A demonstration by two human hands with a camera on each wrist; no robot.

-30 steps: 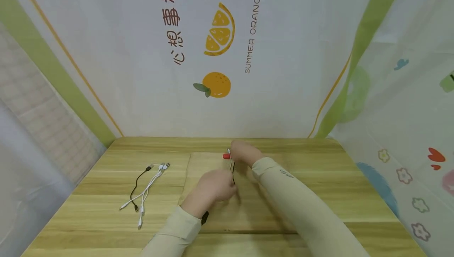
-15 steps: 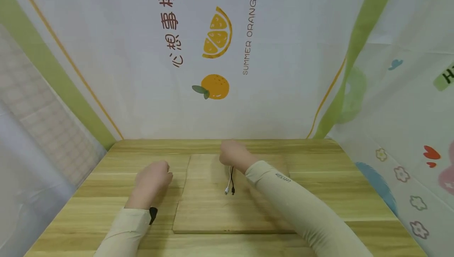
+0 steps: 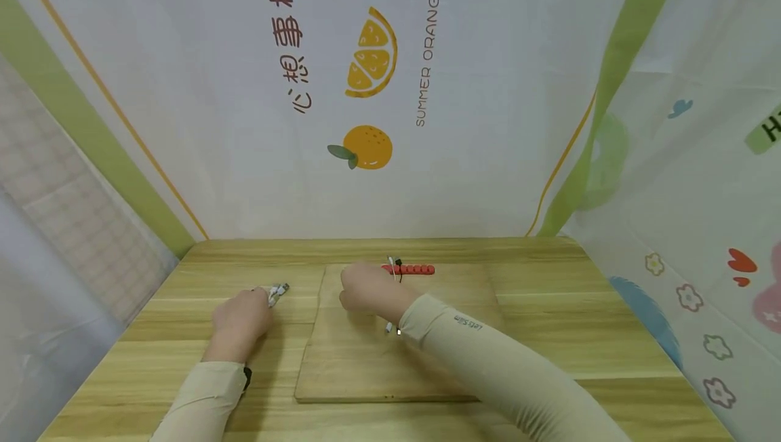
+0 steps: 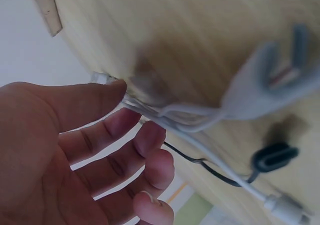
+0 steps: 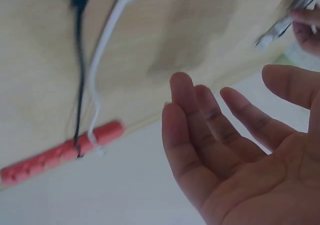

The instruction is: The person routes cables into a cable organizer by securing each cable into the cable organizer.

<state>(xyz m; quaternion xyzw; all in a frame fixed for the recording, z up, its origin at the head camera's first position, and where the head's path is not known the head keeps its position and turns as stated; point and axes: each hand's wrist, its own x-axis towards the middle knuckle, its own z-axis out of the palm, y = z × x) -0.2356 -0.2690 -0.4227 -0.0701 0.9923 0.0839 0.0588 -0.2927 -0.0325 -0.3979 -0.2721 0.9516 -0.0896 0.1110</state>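
My left hand (image 3: 241, 314) pinches white cables (image 3: 277, 294); nearer my loose, empty right hand (image 3: 372, 293), the red cable clip (image 3: 417, 270) runs left-right.

The far white curtain (image 3: 476, 123) reads "心想事橙" and "SUMMER ORANGES"; the right sleeve (image 3: 494, 360), "Let'sSlim"; the right curtain (image 3: 677, 184), a cut-off "H".

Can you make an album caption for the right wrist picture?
The empty right hand near a red strip crossed by a black cable and a white cable.
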